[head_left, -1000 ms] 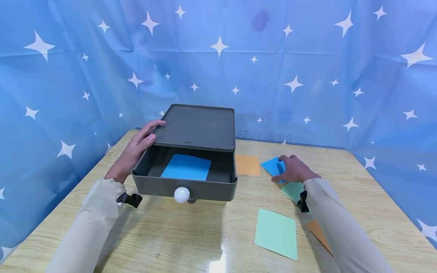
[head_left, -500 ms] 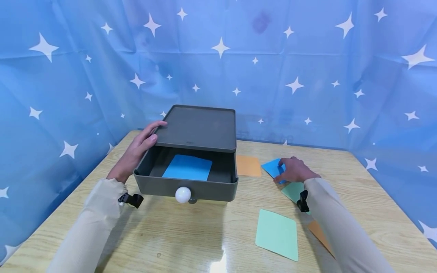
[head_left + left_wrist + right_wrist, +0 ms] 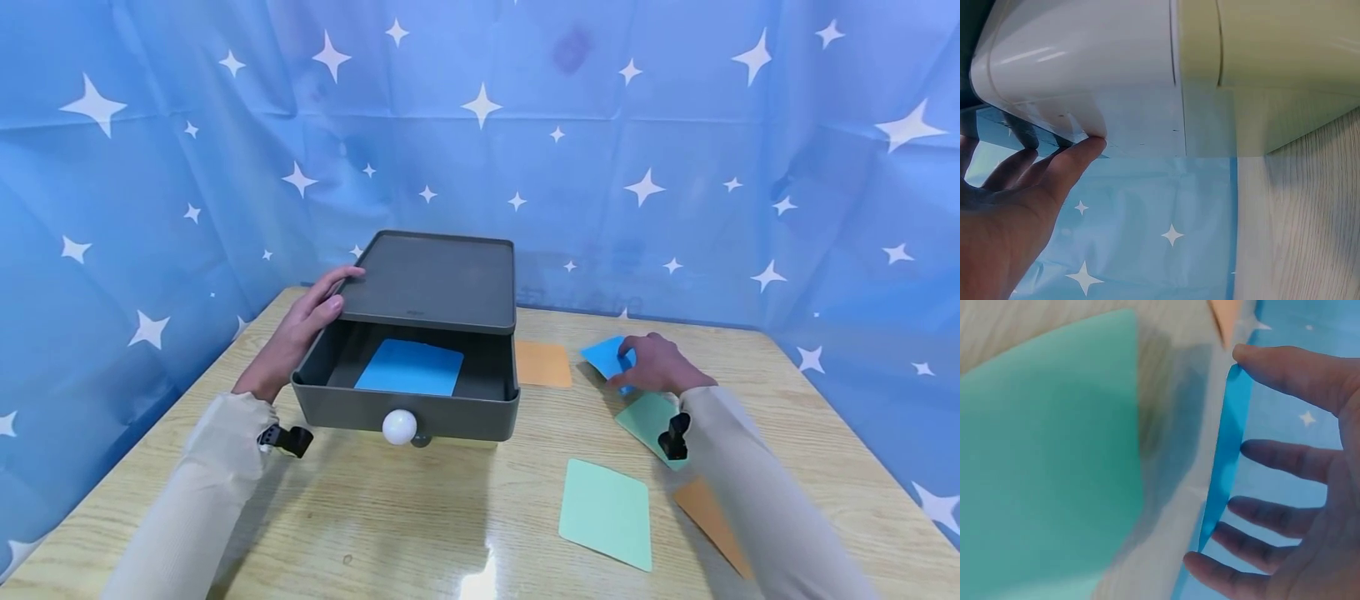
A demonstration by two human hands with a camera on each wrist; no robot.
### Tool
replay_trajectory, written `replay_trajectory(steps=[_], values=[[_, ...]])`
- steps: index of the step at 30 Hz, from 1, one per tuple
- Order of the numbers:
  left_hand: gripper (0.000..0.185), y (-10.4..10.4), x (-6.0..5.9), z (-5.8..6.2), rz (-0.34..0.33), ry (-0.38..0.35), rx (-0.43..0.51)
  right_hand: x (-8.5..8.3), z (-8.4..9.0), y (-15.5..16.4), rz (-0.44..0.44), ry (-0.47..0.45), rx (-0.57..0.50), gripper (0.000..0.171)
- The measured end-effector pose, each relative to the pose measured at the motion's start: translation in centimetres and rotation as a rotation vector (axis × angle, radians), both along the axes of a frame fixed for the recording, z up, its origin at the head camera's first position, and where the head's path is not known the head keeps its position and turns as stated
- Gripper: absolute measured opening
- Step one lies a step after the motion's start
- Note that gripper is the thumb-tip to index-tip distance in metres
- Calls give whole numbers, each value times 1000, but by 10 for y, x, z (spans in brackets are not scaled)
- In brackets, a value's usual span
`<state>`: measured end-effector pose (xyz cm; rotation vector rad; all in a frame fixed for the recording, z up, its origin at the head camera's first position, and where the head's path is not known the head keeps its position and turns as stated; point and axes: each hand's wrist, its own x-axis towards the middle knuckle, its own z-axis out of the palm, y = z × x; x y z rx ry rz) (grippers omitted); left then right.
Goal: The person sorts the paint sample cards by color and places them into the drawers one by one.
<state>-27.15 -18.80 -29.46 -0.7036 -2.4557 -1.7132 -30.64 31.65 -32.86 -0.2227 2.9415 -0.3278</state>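
My right hand (image 3: 660,364) holds a blue paper sheet (image 3: 602,356) by its edges, thumb on one side and fingertips on the other. The sheet bows a little and casts a shadow on the table; in the right wrist view the blue sheet (image 3: 1229,437) shows almost edge-on. On the left, my left hand (image 3: 296,329) rests against the upper left side of a small drawer unit (image 3: 438,279) with a dark grey top. Its drawer (image 3: 408,412) is pulled out and has a round white knob (image 3: 399,427). Another blue sheet (image 3: 412,368) lies inside the drawer.
A green sheet (image 3: 648,421) lies below my right hand, and a second, paler green sheet (image 3: 606,515) nearer the front. One orange sheet (image 3: 543,364) lies beside the drawer unit, another orange sheet (image 3: 708,517) partly under my right sleeve. A starry blue curtain (image 3: 480,167) hangs behind the table.
The blue sheet has risen off the table in my right hand, moving slightly back and to the right. More of the green and orange sheets shows. My left hand stays put.
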Motion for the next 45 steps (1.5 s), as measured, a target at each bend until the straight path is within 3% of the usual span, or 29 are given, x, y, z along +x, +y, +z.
replay_trajectory(steps=[8, 13, 19, 45], values=[[48, 1, 1, 1, -4, 2, 9, 7, 17, -4, 36, 113, -2, 64], [49, 0, 2, 2, -2, 3, 2, 19, 39, -18, 79, 191, -18, 64], [46, 0, 1, 1, -3, 2, 12, 28, 60, -32, 85, 227, -37, 67], [41, 1, -1, 0, -21, -8, 15, 65, 120, -76, 183, 417, -113, 62]])
